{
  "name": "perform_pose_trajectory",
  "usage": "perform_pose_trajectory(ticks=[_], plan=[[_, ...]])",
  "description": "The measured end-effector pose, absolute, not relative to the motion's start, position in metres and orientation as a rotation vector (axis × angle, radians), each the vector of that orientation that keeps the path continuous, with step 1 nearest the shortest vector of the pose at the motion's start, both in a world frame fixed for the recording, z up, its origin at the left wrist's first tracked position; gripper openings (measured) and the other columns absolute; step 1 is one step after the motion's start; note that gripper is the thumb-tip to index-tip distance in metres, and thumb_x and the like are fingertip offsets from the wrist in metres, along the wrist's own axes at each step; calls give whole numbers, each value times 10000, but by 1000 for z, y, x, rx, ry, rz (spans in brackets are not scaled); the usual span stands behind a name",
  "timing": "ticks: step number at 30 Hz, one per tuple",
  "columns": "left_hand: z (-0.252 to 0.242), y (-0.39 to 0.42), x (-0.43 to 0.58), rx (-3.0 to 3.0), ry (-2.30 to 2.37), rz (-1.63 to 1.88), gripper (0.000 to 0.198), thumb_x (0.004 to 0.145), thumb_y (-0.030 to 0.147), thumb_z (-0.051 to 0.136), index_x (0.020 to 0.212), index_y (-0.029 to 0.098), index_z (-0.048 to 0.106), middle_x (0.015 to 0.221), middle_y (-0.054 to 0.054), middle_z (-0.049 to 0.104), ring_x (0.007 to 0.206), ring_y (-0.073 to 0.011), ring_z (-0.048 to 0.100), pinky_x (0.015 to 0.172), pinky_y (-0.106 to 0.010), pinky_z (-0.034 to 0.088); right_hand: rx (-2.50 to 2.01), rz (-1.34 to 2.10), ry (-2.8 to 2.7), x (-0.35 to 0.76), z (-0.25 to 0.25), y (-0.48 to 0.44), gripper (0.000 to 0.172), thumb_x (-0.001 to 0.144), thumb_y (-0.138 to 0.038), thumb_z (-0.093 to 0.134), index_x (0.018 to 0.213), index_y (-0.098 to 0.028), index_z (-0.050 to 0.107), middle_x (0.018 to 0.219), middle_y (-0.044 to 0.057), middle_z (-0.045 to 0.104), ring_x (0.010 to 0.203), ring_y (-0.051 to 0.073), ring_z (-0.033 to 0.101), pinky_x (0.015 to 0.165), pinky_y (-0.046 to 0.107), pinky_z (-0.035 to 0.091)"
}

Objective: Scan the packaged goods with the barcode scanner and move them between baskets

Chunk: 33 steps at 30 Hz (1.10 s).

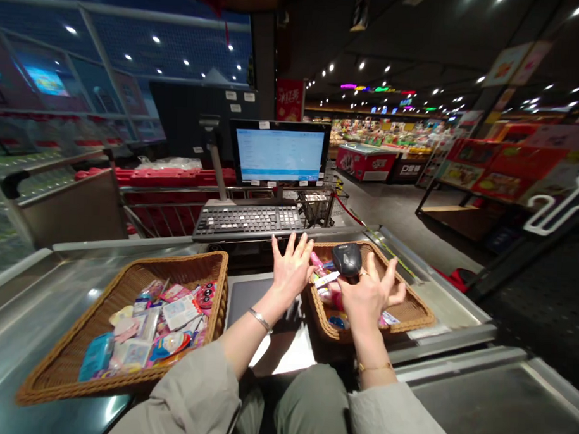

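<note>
From my end of the feed, I have the left hand (289,273) bare, palm down, its fingers spread apart with nothing between them, just in front of the keyboard (251,220) and beside the right basket (412,303). The right hand (368,297) is over that basket, at the black scanner (347,258); its outer fingers fan apart, but I cannot tell whether the thumb and nearest finger are clamped on a handle, since the hand hides whatever lies beneath the scanner's head. The scanner shows above small packages (326,280) lying in the basket. My first worry is that scanner: if so few fingers carry it, a loose pinch could let it drop among the packages. The splayed fingers could also catch a wrapper, and the right bracelet (373,368) might snag on the wicker rim. On the other side, a careless lift of the left hand could press keys. The left sleeve (192,397) overlaps my view of the left basket's (116,287) near corner, so an elbow swing might nudge that full basket along the smooth metal surface (10,321).
</note>
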<state>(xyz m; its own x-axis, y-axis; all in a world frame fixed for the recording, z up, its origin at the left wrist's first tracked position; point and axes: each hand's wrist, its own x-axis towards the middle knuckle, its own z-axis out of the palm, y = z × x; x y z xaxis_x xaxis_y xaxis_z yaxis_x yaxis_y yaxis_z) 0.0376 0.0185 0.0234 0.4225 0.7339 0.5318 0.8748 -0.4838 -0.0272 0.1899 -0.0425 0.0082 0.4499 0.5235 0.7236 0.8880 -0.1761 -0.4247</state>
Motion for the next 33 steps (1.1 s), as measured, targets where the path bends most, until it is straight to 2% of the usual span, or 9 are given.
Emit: perform_pose_trajectory(ticks=[4,15,27,33], plan=[[21,10,-1,-2302,-1455,-696,588,941,463,533,1474,236,428,1564,-76,374,1492,-314,245,1165,-714,-67,-1788,-526,-1255,158,10,-39,393,847,-513,533,967,-201,740,1305,133,639,1445,353,245,1082,622,123],[18,-11,-86,-2163,-1611,-685,604,913,474,583,1461,258,451,1544,-92,413,1482,-337,264,1167,-720,-23,-1620,-442,-1490,87,13,-35,267,784,-375,575,935,-218,730,1294,102,650,1440,357,238,1073,623,142],[7,-24,-178,-2094,-1829,-503,593,930,425,554,1480,249,422,1541,-92,420,1479,-332,275,1182,-697,-21,-1574,-257,-1663,22,2,-28,254,781,-351,565,934,-236,731,1344,68,621,1460,337,225,1071,613,170],[-6,-23,-217,-2134,-1905,-344,547,931,375,543,1456,247,459,1535,-96,430,1463,-340,310,1177,-693,-42,-1571,-210,-1713,5,-10,-23,227,781,-335,596,933,-232,731,1365,66,605,1469,336,214,1082,629,162]])
